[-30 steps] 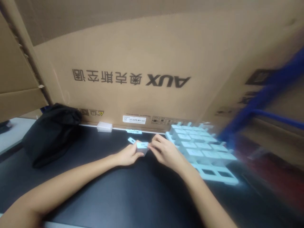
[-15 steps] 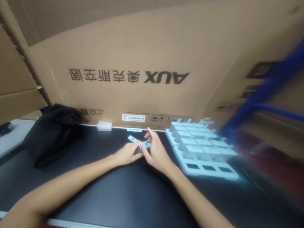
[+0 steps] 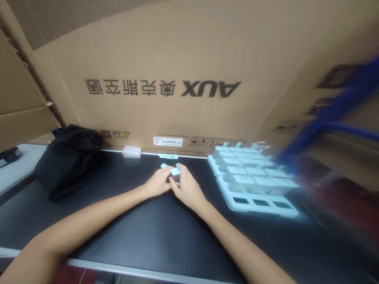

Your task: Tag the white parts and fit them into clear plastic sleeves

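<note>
In front of me, both hands meet around a small light-blue ice pop mould piece, which is partly covered by fingers. My right hand grips it from the right, thumb along its near side. The fingers of my left hand close on its left side. Past the left fingers a flat light-blue tip shows; whether it is held or lies on the table I cannot tell. Farther back lie light-blue sticks. Right of my hands, a light-blue tray bears several block-shaped moulds with upright tabs.
A large cardboard box stands along the back of the black table. A black cloth bag lies at the left, with a small whitish block to its right. Blue metal bars rise at the right.
My hands have drawn closer around the piece, and my right fingers have folded down onto it. The piece has turned, and less of the flat light-blue part at the left shows. The view has shifted slightly.
</note>
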Demonstrator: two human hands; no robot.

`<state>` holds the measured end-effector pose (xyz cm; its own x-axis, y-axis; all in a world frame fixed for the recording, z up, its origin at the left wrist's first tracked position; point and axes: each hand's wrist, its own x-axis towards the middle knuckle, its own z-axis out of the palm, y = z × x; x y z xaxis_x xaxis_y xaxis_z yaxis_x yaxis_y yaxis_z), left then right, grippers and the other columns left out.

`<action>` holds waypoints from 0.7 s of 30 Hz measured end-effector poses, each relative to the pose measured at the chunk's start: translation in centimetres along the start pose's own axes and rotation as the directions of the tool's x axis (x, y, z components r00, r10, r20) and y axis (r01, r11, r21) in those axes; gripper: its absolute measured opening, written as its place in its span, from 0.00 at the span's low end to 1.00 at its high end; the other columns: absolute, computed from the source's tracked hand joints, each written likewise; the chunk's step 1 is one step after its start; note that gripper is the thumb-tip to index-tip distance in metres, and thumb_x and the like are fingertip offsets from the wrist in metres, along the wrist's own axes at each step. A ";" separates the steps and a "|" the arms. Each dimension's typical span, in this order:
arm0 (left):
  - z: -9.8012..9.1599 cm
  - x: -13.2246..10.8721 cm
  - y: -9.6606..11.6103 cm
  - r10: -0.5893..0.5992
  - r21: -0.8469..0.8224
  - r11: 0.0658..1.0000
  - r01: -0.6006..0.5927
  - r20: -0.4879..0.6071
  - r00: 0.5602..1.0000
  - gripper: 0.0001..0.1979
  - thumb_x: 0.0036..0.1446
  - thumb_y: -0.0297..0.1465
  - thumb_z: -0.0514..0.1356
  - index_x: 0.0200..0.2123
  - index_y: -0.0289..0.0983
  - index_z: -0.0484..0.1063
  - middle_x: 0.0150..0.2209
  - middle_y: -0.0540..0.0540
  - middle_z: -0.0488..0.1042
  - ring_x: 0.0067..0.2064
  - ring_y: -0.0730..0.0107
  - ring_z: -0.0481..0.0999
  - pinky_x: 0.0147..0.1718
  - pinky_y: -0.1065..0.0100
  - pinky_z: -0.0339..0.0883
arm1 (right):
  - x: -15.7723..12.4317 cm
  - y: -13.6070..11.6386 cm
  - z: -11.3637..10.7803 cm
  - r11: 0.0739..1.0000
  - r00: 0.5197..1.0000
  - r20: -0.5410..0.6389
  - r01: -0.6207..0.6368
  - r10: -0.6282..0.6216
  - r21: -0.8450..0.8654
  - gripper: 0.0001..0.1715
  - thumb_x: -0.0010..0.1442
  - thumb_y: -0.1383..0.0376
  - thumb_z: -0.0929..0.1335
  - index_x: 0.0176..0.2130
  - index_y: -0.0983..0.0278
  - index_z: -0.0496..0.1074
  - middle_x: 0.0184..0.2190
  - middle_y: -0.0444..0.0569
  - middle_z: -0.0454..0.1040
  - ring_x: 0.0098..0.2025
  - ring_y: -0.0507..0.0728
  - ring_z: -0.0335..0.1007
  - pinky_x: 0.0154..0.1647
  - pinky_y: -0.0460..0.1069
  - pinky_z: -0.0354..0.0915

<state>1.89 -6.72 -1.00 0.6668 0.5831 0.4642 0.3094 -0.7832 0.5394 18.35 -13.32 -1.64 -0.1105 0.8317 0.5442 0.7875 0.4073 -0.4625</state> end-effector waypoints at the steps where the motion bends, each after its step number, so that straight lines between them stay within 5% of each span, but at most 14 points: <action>1: 0.0 0.0 -0.1 -0.007 0.010 1.000 0.007 0.010 1.000 0.11 0.65 0.40 0.62 0.42 0.37 0.71 0.42 0.43 0.75 0.42 0.61 0.75 0.46 0.61 0.71 | 0.0 -0.1 -0.1 1.000 1.000 0.007 -0.008 0.008 -0.025 0.30 0.69 0.56 0.63 0.65 0.67 0.59 0.54 0.65 0.73 0.56 0.69 0.73 0.52 0.64 0.74; 8: -0.2 -0.3 0.5 -0.078 0.153 0.987 0.056 0.143 0.987 0.12 0.64 0.37 0.61 0.48 0.38 0.69 0.46 0.41 0.76 0.43 0.59 0.77 0.45 0.59 0.73 | 0.5 -1.0 -2.5 0.997 0.998 0.052 -0.018 0.022 -0.073 0.30 0.69 0.57 0.64 0.65 0.66 0.61 0.52 0.64 0.75 0.51 0.68 0.77 0.49 0.63 0.76; 13: -1.0 -0.2 2.2 -0.047 0.234 0.972 -0.019 0.274 0.961 0.21 0.68 0.49 0.59 0.52 0.40 0.69 0.46 0.44 0.76 0.46 0.60 0.77 0.47 0.59 0.73 | -0.2 -0.9 -9.6 0.999 0.957 -0.288 0.005 -0.015 -0.033 0.31 0.68 0.57 0.65 0.65 0.64 0.60 0.52 0.61 0.73 0.41 0.61 0.76 0.48 0.59 0.75; 16: -1.1 -0.2 2.5 -0.020 0.271 0.961 -0.061 0.287 0.958 0.15 0.71 0.44 0.56 0.51 0.40 0.71 0.48 0.44 0.75 0.48 0.62 0.76 0.49 0.61 0.72 | -2.6 1.2 -14.7 0.988 0.889 -0.458 -0.077 0.009 -0.131 0.35 0.67 0.53 0.66 0.66 0.66 0.59 0.52 0.62 0.73 0.33 0.58 0.72 0.44 0.59 0.74; 21: -0.9 -0.2 2.4 0.012 0.296 0.950 -0.099 0.284 0.959 0.11 0.71 0.38 0.55 0.47 0.40 0.73 0.47 0.44 0.75 0.47 0.64 0.76 0.48 0.62 0.72 | -7.7 8.3 -20.3 0.888 0.808 -0.561 -0.380 0.181 -0.261 0.44 0.64 0.46 0.65 0.66 0.74 0.59 0.55 0.72 0.70 0.39 0.66 0.76 0.46 0.62 0.73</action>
<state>1.88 -8.49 0.88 0.8354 0.4883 0.2523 0.4281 -0.8659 0.2587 38.01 -24.03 4.52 0.3933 0.5342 0.7483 0.8990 -0.0528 -0.4348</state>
